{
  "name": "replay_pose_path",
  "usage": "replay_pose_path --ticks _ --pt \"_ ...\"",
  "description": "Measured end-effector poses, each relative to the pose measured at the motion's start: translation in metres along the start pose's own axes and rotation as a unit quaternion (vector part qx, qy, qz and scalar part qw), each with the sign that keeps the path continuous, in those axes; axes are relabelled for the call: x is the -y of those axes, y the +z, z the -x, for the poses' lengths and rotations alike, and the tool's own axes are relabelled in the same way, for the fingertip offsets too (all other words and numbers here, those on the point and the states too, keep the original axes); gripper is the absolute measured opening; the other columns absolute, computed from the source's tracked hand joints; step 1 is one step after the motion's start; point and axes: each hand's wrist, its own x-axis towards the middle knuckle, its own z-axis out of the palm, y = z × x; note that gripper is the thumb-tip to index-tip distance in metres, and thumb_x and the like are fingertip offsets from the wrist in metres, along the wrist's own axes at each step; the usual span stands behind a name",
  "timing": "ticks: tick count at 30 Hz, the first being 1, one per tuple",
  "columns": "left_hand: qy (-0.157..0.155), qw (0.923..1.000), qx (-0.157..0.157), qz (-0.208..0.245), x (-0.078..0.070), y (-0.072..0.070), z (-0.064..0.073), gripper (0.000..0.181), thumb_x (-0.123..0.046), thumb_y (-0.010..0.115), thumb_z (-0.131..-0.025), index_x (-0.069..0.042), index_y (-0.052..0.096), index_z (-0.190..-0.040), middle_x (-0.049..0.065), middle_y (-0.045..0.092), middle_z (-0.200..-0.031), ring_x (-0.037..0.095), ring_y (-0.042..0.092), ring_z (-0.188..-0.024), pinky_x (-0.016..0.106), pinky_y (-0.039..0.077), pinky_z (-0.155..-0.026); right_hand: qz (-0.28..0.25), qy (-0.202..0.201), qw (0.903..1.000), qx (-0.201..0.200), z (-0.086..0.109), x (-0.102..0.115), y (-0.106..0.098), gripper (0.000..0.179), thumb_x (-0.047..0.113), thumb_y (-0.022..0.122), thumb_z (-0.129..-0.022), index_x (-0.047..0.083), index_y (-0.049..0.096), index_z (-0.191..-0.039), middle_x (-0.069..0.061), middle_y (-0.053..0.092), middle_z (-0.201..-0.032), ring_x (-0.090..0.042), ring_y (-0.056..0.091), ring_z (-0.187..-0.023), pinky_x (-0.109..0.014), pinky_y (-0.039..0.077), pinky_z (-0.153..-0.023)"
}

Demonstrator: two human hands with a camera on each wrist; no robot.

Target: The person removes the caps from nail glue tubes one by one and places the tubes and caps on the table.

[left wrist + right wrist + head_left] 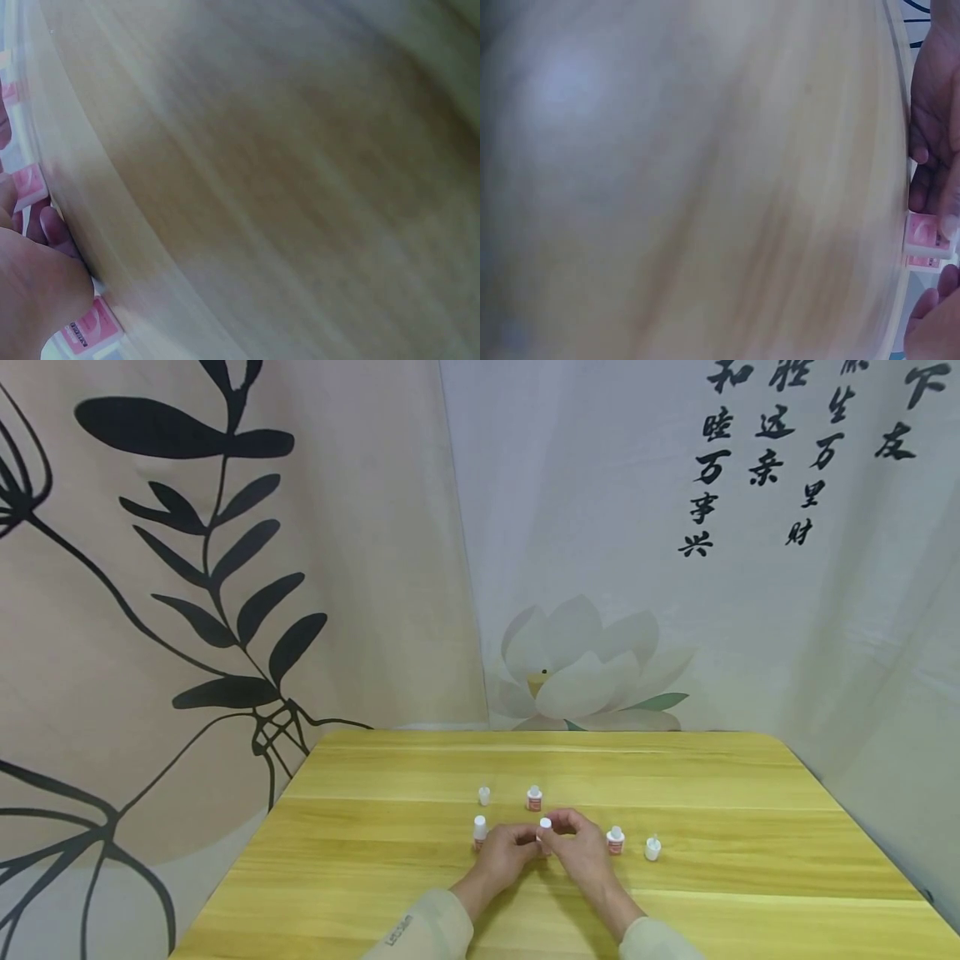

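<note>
Over the middle of the table, both hands meet at a small pink-labelled bottle with a white cap (pixel 545 823). My left hand (pixel 504 855) pinches the bottle's body, and its pink label (pixel 30 186) shows between the fingers in the left wrist view. From the other side, the thumb and forefinger of my right hand (pixel 581 850) close around the cap. In the right wrist view the bottle (pixel 928 229) stands upright beside the left thumb. A capped bottle (pixel 480 828) stands just left of the left hand. Close to the right hand is an uncapped bottle (pixel 615 841).
Farther back stand another uncapped bottle (pixel 534 799) and a small white cap-like piece (pixel 483 796). A second white piece (pixel 652 848) with a thin tip sits at the right. The wooden table (pixel 750 893) ends at a printed curtain (pixel 390 568).
</note>
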Motion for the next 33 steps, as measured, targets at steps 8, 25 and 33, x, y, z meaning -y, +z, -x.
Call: replay_pose_path --ticks 8,25,33 --pt "0.003 1.0 0.003 0.003 0.0 -0.0015 0.0004 0.012 -0.01 0.073 -0.088 -0.005 0.077 -0.099 0.005 0.075 -0.097 0.015 0.066 -0.093 0.026 0.053 -0.081 -0.008 0.004 1.0 -0.002 0.0014 0.0022 0.0 0.033 0.026 0.083 -0.081 0.006 0.069 -0.104 -0.005 0.066 -0.097 -0.019 0.058 -0.093 -0.029 0.049 -0.075" --pt "-0.011 0.9998 0.015 0.009 0.0001 -0.0018 0.0011 0.007 -0.01 0.071 -0.09 -0.006 0.076 -0.093 0.003 0.074 -0.098 0.017 0.065 -0.096 0.031 0.053 -0.086 0.003 0.004 1.0 0.002 0.0014 0.0026 0.0004 0.034 0.023 0.08 -0.083 0.004 0.069 -0.109 -0.005 0.067 -0.098 -0.02 0.059 -0.095 -0.029 0.05 -0.075" --pt "-0.015 0.9997 0.014 0.009 0.0004 -0.0014 0.001 0.008 -0.011 0.072 -0.09 -0.007 0.077 -0.094 0.003 0.074 -0.098 0.017 0.066 -0.097 0.03 0.053 -0.086 0.001 0.003 1.0 0.004 0.0016 0.0034 -0.0004 0.028 0.022 0.081 -0.083 0.006 0.069 -0.103 -0.005 0.067 -0.096 -0.02 0.059 -0.094 -0.029 0.05 -0.075"
